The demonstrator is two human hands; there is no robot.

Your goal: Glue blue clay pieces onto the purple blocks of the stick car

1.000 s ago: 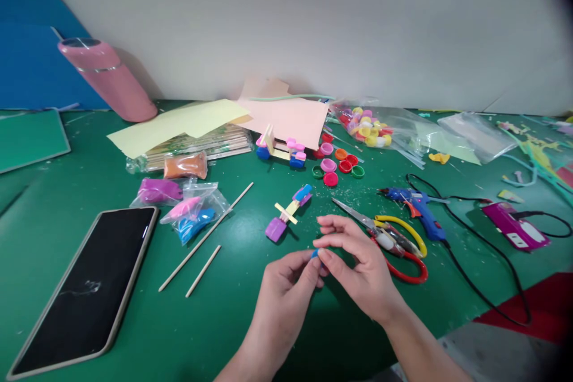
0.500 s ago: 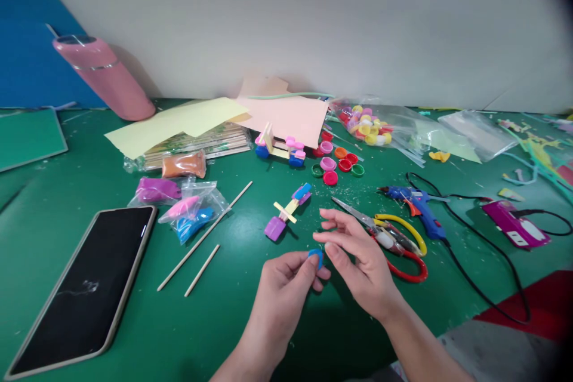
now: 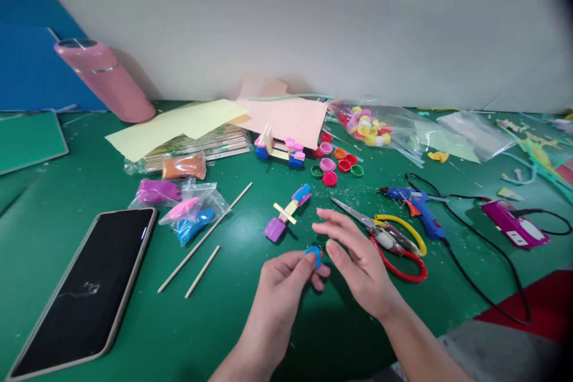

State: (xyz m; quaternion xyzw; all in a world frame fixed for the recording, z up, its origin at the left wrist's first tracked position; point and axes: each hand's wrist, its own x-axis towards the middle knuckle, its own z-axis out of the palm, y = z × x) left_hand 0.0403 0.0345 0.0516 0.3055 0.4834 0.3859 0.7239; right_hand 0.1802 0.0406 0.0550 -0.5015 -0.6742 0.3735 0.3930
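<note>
Between the thumb and fingers of my left hand (image 3: 286, 277) is a flattened blue piece of modelling clay (image 3: 314, 255). My right hand (image 3: 358, 265) is just to its right, fingers apart and holding nothing. Beyond both hands lies a small model of wooden pieces with purple, pink and blue clay (image 3: 286, 213). Farther back stands a second wooden model with blue and pink clay parts (image 3: 279, 150). To the left are small bags of purple clay (image 3: 156, 191) and of blue clay (image 3: 193, 227). Scissors with red and yellow handles (image 3: 398, 245) lie right of my right hand.
A phone (image 3: 85, 286) and two wooden sticks (image 3: 203, 271) lie at left. Bottle caps (image 3: 330, 179) are scattered in the middle. At right are a blue glue gun (image 3: 416, 206) with its black cord and a magenta box (image 3: 514, 224). A pink bottle (image 3: 107, 80) leans against the wall.
The blue clay piece has turned slightly in my left hand and shows more of its face. My right hand has barely moved.
</note>
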